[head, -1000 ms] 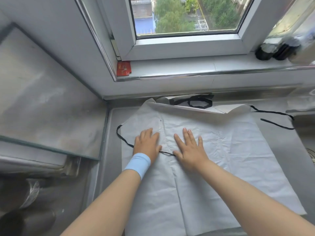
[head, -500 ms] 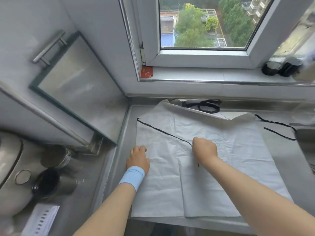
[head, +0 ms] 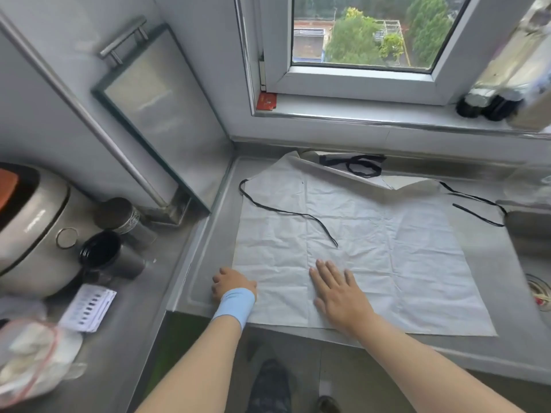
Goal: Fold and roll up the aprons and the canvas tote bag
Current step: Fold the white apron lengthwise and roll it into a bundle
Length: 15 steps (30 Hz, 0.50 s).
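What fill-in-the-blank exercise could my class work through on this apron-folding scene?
1. The white apron lies spread on the steel ____.
2. The loose strap crossing the apron is ____ in colour.
3. The wristband on the left hand is ____.
4. The right hand lies flat on the ____.

Missing words: counter; black; blue; apron.
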### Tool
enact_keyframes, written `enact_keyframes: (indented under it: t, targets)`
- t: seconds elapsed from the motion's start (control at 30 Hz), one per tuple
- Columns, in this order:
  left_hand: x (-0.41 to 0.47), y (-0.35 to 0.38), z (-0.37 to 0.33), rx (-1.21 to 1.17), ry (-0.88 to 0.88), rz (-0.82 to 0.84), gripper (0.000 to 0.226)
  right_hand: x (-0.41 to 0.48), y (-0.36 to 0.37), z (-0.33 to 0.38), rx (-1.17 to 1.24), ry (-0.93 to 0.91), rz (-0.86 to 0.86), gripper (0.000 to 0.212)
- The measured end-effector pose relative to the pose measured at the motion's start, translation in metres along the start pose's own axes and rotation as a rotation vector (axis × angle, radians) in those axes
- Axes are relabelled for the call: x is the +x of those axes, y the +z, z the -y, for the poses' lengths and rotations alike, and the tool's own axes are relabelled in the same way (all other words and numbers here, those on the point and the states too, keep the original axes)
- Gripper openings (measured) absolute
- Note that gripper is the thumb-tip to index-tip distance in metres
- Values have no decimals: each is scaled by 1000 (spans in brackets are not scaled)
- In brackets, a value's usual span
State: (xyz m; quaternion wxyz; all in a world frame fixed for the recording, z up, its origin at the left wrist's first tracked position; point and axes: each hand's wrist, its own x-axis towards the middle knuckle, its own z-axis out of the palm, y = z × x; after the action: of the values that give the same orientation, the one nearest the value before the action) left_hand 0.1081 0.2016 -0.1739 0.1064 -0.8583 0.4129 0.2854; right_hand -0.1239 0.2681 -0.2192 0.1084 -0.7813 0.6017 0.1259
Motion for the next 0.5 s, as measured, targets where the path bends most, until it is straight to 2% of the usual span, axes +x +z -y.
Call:
enact_keyframes:
  t: [0.07,0.17,0.3,0.37,0.43,0.5]
  targets:
    - [2,-1,5,31,11,-2,66,-1,-2,1,-8,-2,-11,64]
    - [5,-3,9,42,82,-13,43,-1,-2,9,-36,-62,11,64]
    - [1,-18,11,-400,178,108,13,1,1,18,20,-56,-12,72]
    - [-1,-30,14,-567,111,233,45,2,-5,24,36,-67,14,79]
    - [2,-40,19,-619,101,307,73,0,-11,30,14,-85,76,76]
    - [-8,-56,21,-643,177,315,71,-2,-17,36,28,-117,136,74]
